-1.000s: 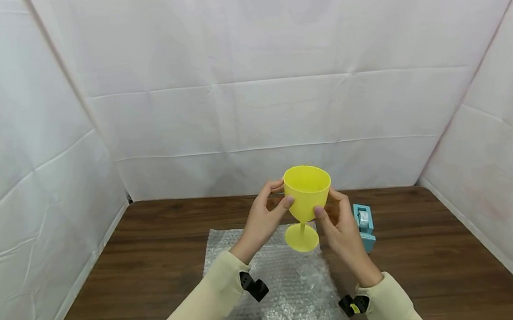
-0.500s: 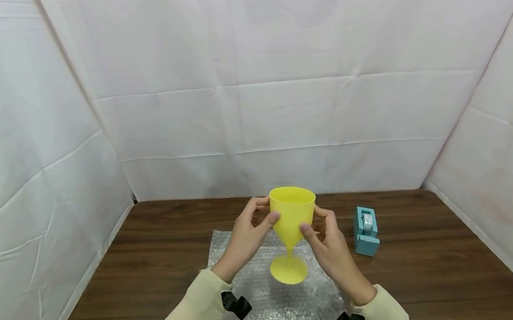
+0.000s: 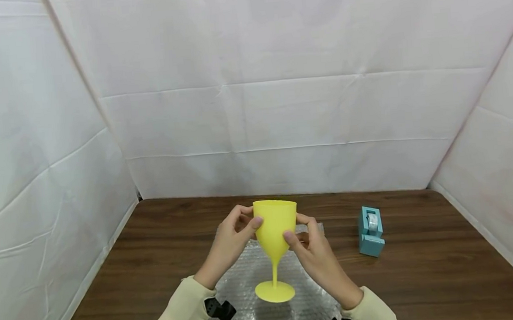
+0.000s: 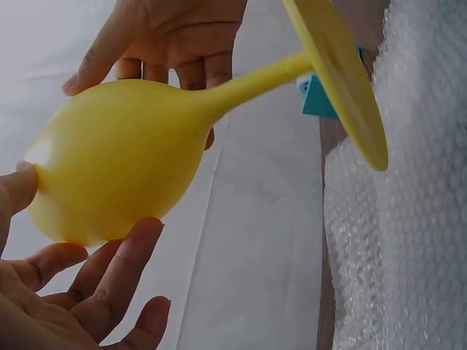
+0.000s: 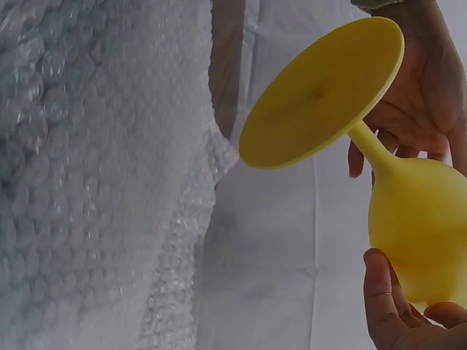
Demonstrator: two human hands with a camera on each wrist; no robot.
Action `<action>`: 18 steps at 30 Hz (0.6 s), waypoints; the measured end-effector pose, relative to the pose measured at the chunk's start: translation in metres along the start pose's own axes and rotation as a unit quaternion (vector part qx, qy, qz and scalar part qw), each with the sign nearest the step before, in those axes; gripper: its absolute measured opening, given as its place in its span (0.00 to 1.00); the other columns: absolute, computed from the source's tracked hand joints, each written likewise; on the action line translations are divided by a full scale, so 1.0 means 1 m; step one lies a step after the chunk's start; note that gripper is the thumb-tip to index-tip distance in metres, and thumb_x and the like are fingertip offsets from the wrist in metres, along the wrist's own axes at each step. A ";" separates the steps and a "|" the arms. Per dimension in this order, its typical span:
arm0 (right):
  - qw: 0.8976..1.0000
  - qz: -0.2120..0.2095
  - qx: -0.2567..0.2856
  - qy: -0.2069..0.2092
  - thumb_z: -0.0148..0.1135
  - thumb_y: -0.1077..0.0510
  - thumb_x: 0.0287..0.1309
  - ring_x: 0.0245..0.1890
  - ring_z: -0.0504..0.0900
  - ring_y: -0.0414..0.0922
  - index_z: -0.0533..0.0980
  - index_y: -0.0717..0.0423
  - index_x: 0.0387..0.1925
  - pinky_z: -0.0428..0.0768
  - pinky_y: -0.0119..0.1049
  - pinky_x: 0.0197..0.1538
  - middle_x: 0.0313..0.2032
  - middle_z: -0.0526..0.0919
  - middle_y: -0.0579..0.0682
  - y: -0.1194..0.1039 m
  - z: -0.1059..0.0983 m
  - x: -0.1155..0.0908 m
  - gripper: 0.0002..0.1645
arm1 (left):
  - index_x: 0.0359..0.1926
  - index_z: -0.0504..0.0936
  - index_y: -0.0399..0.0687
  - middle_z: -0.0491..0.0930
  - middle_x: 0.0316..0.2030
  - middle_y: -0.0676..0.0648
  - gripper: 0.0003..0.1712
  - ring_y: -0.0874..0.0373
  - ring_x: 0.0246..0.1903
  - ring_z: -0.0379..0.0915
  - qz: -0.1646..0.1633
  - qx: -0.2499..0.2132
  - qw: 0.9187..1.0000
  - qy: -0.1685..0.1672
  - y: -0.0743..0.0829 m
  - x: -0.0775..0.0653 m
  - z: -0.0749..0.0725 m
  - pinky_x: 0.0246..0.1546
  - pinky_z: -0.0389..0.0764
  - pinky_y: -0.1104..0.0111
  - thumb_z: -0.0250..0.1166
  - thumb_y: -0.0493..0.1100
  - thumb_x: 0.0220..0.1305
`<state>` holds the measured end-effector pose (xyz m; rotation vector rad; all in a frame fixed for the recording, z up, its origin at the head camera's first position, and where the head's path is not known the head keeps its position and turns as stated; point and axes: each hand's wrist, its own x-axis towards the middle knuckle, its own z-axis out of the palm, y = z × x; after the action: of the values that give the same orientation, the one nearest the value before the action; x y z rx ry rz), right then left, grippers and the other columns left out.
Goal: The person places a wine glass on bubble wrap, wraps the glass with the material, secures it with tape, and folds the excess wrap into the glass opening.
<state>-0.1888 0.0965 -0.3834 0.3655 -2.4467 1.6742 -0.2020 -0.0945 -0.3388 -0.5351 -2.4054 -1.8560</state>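
Both hands hold a yellow plastic goblet upright by its bowl, above a sheet of bubble wrap. My left hand pinches the bowl near the rim, thumb in front and fingers behind. Lower on the other side, my right hand grips the bowl between thumb and fingers. In the left wrist view the goblet's round foot and thin stem are uncovered, and the fingertips press the bowl. The right wrist view shows the foot's underside over the bubble wrap.
A teal tape dispenser with a roll of clear tape stands right of the bubble wrap on the dark wooden table. White cloth walls enclose the table at the back and both sides.
The goblet, held in both hands, has moved down, toward the body and left over the bubble wrap. It has tilted upright, so less of its inside shows. The tape dispenser is now fully visible.
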 end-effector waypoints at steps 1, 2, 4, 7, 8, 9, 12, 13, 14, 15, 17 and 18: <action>1.000 0.003 0.004 -0.004 0.51 0.44 0.61 0.39 0.79 0.40 0.56 0.41 0.60 0.77 0.36 0.41 0.57 0.64 0.46 0.001 0.002 0.001 0.28 | 0.50 0.72 0.42 0.75 0.35 0.43 0.17 0.52 0.28 0.75 -0.004 0.004 1.000 0.002 0.002 -0.002 -0.002 0.32 0.77 0.66 0.58 0.45 0.63; 1.000 0.007 0.009 -0.008 0.51 0.43 0.61 0.40 0.79 0.40 0.56 0.41 0.60 0.77 0.36 0.41 0.57 0.64 0.46 0.001 0.004 0.001 0.28 | 0.50 0.72 0.42 0.75 0.35 0.43 0.17 0.52 0.28 0.75 -0.009 0.007 1.000 0.003 0.002 -0.003 -0.004 0.32 0.77 0.66 0.58 0.45 0.63; 1.000 0.013 0.013 -0.012 0.51 0.43 0.61 0.40 0.80 0.40 0.56 0.41 0.60 0.77 0.36 0.41 0.58 0.64 0.46 0.002 0.007 0.002 0.28 | 0.50 0.72 0.42 0.76 0.35 0.44 0.17 0.53 0.28 0.76 -0.018 0.013 1.000 0.005 0.002 -0.004 -0.006 0.32 0.77 0.66 0.58 0.46 0.63; 1.000 0.014 0.013 -0.019 0.51 0.44 0.61 0.39 0.80 0.41 0.56 0.45 0.60 0.77 0.35 0.41 0.59 0.63 0.49 0.004 0.013 0.004 0.29 | 0.49 0.72 0.42 0.75 0.34 0.44 0.17 0.54 0.29 0.77 -0.023 0.013 1.000 0.009 -0.003 -0.005 -0.009 0.33 0.78 0.66 0.58 0.46 0.63; 1.000 0.013 0.013 -0.021 0.51 0.44 0.61 0.39 0.80 0.41 0.56 0.46 0.61 0.78 0.34 0.41 0.60 0.63 0.50 0.004 0.015 0.005 0.30 | 0.48 0.72 0.42 0.75 0.34 0.44 0.17 0.54 0.29 0.77 -0.025 0.011 1.000 0.010 -0.005 -0.005 -0.011 0.32 0.78 0.66 0.58 0.47 0.63; 1.000 0.012 0.014 -0.023 0.51 0.44 0.61 0.38 0.80 0.42 0.56 0.48 0.61 0.78 0.36 0.41 0.60 0.63 0.52 0.005 0.017 0.006 0.30 | 0.48 0.73 0.42 0.75 0.34 0.44 0.17 0.54 0.29 0.76 -0.028 0.012 0.999 0.011 -0.006 -0.005 -0.012 0.32 0.78 0.66 0.58 0.47 0.63; 0.999 0.014 0.022 -0.037 0.51 0.44 0.62 0.38 0.80 0.43 0.56 0.52 0.60 0.78 0.38 0.41 0.59 0.64 0.55 0.004 0.022 0.008 0.31 | 0.47 0.73 0.43 0.74 0.33 0.44 0.17 0.50 0.29 0.76 -0.037 0.014 0.999 0.016 -0.015 -0.004 -0.016 0.32 0.78 0.66 0.58 0.48 0.63; 0.999 0.016 0.024 -0.042 0.51 0.44 0.62 0.38 0.81 0.43 0.56 0.52 0.60 0.78 0.39 0.42 0.58 0.65 0.56 0.004 0.024 0.009 0.31 | 0.47 0.73 0.44 0.74 0.33 0.44 0.17 0.50 0.29 0.76 -0.040 0.015 0.999 0.018 -0.020 -0.003 -0.018 0.32 0.78 0.66 0.58 0.49 0.62; 0.998 0.016 0.026 -0.047 0.51 0.44 0.62 0.38 0.81 0.43 0.56 0.53 0.60 0.78 0.41 0.42 0.57 0.66 0.57 0.003 0.025 0.010 0.31 | 0.47 0.73 0.45 0.74 0.33 0.45 0.17 0.50 0.28 0.76 -0.044 0.019 0.999 0.019 -0.026 -0.002 -0.019 0.31 0.77 0.66 0.58 0.50 0.62; 0.998 0.018 0.029 -0.052 0.50 0.43 0.62 0.38 0.81 0.43 0.56 0.53 0.60 0.78 0.41 0.42 0.56 0.67 0.57 0.003 0.027 0.011 0.31 | 0.47 0.73 0.46 0.74 0.32 0.45 0.18 0.50 0.28 0.75 -0.046 0.022 0.999 0.020 -0.032 -0.001 -0.021 0.31 0.77 0.66 0.58 0.52 0.62; 0.998 0.022 0.029 -0.060 0.50 0.43 0.62 0.37 0.81 0.43 0.56 0.54 0.60 0.78 0.41 0.41 0.54 0.70 0.59 0.003 0.031 0.013 0.31 | 0.46 0.74 0.48 0.74 0.32 0.46 0.19 0.52 0.26 0.75 -0.048 0.022 0.998 0.023 -0.044 0.001 -0.024 0.30 0.77 0.66 0.58 0.55 0.60; 0.997 0.023 0.030 -0.064 0.50 0.44 0.62 0.36 0.81 0.44 0.56 0.54 0.60 0.78 0.41 0.41 0.54 0.70 0.59 0.003 0.033 0.013 0.31 | 0.45 0.74 0.48 0.74 0.32 0.46 0.20 0.53 0.26 0.75 -0.048 0.023 0.998 0.024 -0.048 0.002 -0.026 0.29 0.77 0.67 0.58 0.56 0.60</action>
<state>-0.2023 0.0654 -0.3948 0.4402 -2.5168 1.8001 -0.2225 -0.1294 -0.3762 -0.3752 -2.4763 -1.8221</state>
